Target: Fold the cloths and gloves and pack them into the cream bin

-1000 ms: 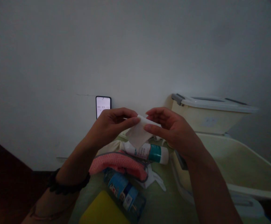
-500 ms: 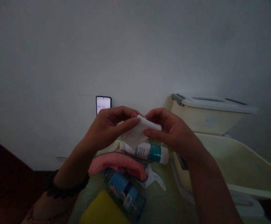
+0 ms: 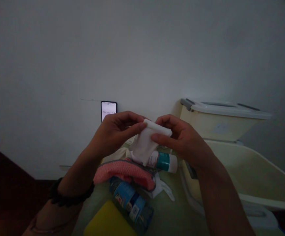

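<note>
A thin white cloth [image 3: 146, 141] with a folded upper edge hangs between my two hands. My left hand [image 3: 119, 134] pinches its upper left corner between thumb and fingers. On the other side, my right hand [image 3: 178, 137] grips it, thumb in front and fingers behind. Below the cloth lies a white bottle with a teal band [image 3: 163, 161], partly covered by it. A pink cloth with a grey edge [image 3: 125, 172] is in front of that bottle. Some white fabric with a finger-like end [image 3: 163, 188] pokes out from beneath the pink cloth.
A blue-labelled clear bottle [image 3: 131, 203] and a yellow object [image 3: 109, 221] lie nearest me on the greenish surface. At right stands an open cream bin [image 3: 253, 164], with a lidded cream box [image 3: 213, 123] behind. A phone showing a timer [image 3: 108, 109] leans against the wall.
The white cloth now hangs lower and covers more of the teal-banded bottle, its folded top edge showing more plainly. Both hands have barely shifted.
</note>
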Available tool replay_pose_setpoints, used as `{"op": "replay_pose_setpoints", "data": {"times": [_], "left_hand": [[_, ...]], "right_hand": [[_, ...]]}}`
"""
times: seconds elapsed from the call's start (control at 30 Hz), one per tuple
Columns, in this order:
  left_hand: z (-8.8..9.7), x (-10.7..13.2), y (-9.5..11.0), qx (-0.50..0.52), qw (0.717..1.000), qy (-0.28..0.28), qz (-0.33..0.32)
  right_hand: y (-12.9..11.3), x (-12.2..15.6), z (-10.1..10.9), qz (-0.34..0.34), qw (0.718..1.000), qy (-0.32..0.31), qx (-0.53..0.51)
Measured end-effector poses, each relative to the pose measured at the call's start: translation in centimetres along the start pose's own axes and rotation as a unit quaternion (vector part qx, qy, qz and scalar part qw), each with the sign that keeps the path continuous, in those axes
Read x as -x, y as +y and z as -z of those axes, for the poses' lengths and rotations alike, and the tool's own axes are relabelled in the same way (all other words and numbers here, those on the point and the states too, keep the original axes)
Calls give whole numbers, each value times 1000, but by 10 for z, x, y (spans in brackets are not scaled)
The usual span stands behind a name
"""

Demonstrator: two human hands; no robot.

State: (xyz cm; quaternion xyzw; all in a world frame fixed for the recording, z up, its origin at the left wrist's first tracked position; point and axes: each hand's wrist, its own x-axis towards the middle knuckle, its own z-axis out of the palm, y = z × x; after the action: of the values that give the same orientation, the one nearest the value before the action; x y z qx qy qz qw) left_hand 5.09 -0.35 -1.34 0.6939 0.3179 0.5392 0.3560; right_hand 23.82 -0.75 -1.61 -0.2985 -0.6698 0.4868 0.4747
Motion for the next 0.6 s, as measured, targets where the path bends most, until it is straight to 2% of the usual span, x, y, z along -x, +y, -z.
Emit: {"op": "replay_pose_setpoints", "data": {"times": [0.17, 0.37, 0.5, 0.6], "left_hand": [[0, -1, -4, 27, 1000, -5, 8], [2, -1, -12, 65, 986, -125, 91], [2, -2, -16, 79, 983, -126, 111], [2, -3, -17, 71, 986, -114, 100]], "right_hand": [[-1, 0, -1, -9, 999, 37, 32], [1, -4, -2, -4, 993, 86, 80], [2, -4, -3, -2, 991, 96, 97], [3, -4, -3, -2, 988, 103, 111]]}}
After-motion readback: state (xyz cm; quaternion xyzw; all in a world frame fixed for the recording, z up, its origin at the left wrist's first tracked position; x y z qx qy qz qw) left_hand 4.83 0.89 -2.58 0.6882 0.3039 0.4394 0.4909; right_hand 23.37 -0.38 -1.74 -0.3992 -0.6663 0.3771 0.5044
